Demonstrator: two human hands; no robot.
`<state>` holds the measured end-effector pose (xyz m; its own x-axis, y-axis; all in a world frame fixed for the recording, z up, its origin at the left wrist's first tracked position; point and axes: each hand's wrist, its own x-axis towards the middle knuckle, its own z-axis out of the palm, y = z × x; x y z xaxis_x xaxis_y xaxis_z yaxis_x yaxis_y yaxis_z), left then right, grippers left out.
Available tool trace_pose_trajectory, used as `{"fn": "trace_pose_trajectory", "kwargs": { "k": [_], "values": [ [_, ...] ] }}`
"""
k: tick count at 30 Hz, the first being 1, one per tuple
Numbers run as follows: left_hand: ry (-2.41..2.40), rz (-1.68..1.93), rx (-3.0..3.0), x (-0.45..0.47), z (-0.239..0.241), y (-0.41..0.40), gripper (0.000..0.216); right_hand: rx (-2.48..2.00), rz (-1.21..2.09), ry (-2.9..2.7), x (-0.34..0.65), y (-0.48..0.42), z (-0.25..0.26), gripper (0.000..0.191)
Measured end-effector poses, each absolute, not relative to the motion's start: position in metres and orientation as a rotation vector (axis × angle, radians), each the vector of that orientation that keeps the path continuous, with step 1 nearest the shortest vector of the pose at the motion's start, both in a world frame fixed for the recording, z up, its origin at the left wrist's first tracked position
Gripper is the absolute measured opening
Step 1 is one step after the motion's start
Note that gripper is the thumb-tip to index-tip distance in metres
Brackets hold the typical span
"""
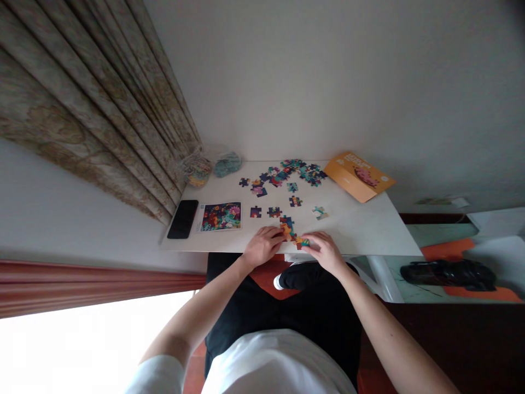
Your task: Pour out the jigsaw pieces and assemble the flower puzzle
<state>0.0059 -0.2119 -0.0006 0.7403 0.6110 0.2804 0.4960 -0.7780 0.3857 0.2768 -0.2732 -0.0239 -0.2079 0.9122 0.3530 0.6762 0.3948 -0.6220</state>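
Centre of frame, near edge of the white table (369,232): a jigsaw is being worked on.

- A joined cluster (287,225) of orange and blue pieces is being steadied by the left hand (262,245). Its fingers are curled onto the cluster's left edge, and whether it is being gripped or only pressed down cannot be told.
- A small orange piece (303,241) is being pinched by the fingertips of the right hand (326,249), touching the cluster's lower right corner.
- The two hands are being held close together, with only the cluster between them.
- Step judged in hand: the piece is being fitted to the cluster.
- The next move seems to call for the tab to be lined up with its notch and pressed flat while the cluster is being braced.
- Loose pieces (295,172) are lying well apart, above centre.
- The reference picture (221,216) and a black phone (182,219) are lying to the left.
- An orange box (361,176) is lying at the upper right.
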Motion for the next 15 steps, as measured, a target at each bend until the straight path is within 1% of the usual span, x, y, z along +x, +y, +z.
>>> {"fn": "trace_pose_trajectory", "kwargs": {
  "k": [7,9,13,15],
  "values": [
    [0.86,0.584,2.67,0.006,-0.003,-0.211,0.028,-1.381,0.471,-1.914,0.274,-0.275,-0.021,0.027],
    [0.86,0.581,2.671,0.006,-0.003,-0.212,0.028,-1.393,0.52,-1.892,0.277,-0.276,-0.021,0.035],
    [0.871,0.578,2.678,0.005,-0.001,-0.212,0.028,-1.458,0.667,-1.847,0.289,-0.277,-0.021,0.062],
    [0.873,0.573,2.683,0.005,0.0,-0.212,0.028,-1.488,0.713,-1.837,0.293,-0.278,-0.022,0.067]
  ]
}}
